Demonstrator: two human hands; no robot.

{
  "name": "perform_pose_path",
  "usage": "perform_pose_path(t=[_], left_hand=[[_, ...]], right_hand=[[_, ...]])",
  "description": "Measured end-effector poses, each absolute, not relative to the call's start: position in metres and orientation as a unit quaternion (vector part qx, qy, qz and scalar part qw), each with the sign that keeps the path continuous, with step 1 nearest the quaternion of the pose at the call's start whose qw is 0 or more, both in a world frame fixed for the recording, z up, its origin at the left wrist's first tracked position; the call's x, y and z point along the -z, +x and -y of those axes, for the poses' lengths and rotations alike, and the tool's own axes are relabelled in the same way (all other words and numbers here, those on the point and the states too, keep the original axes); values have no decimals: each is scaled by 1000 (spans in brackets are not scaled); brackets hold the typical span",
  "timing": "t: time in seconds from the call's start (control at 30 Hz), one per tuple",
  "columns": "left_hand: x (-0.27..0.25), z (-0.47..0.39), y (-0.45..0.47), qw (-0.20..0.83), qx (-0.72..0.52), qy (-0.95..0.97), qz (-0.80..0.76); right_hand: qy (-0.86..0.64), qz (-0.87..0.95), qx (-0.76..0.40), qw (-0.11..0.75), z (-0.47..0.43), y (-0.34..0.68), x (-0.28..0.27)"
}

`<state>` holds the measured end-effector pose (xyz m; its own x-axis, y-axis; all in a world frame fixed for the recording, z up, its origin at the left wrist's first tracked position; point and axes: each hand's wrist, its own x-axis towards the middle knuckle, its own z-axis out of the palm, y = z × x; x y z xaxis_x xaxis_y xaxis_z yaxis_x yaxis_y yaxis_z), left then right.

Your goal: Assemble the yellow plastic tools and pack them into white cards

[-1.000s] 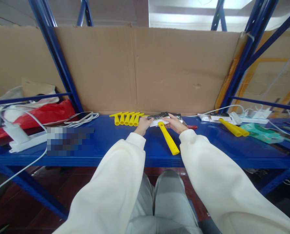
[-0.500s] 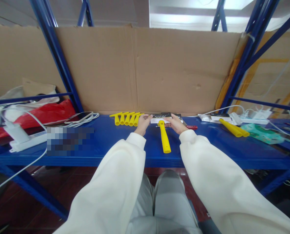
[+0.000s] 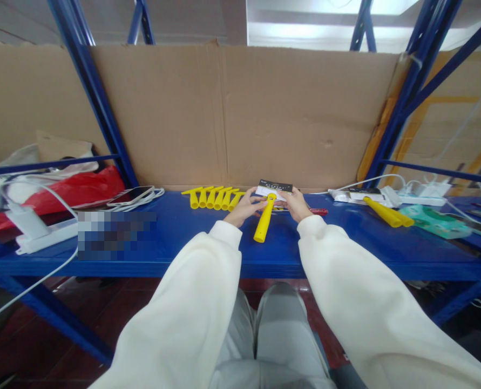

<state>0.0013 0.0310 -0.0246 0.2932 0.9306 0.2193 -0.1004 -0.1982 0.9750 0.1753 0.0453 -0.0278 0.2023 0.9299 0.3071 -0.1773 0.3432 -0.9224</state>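
Observation:
A yellow tapered handle (image 3: 264,220) with a ring-like hole at its top points down toward me, tilted to the left. Behind its top is a black-and-white printed card (image 3: 283,187); whether the two are joined I cannot tell. My left hand (image 3: 244,209) is closed at the card's lower left edge, its fingertips close to the handle's top. On the right side, my right hand (image 3: 296,205) is closed around the card's edge, with some fingers hidden behind it. Several more yellow handles (image 3: 210,199) stand in a row left of my hands.
A red tool (image 3: 318,212) lies by my right hand. Farther right are two yellow pieces (image 3: 387,213), a green packet (image 3: 437,221) and a power strip (image 3: 422,201). Phone (image 3: 130,195), cables and a red bag (image 3: 78,186) sit left. Cardboard (image 3: 264,116) backs the blue shelf (image 3: 200,237).
The card has risen and tipped so more of its face shows. The yellow handle's lower end has swung left. My left hand has shifted slightly, exposing more of the handle row.

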Motion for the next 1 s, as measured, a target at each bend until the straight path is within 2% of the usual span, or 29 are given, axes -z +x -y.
perform_pose_path(t=[0.43,0.77,1.0], left_hand=[[23,-28,-1,507,-438,666,-328],[29,-35,-2,547,-432,651,-301],[30,-37,0,524,-454,640,-332]], right_hand=[[-443,427,-419,668,-50,179,29],[-434,474,-453,618,-55,181,34],[-445,465,-491,587,-42,173,27]])
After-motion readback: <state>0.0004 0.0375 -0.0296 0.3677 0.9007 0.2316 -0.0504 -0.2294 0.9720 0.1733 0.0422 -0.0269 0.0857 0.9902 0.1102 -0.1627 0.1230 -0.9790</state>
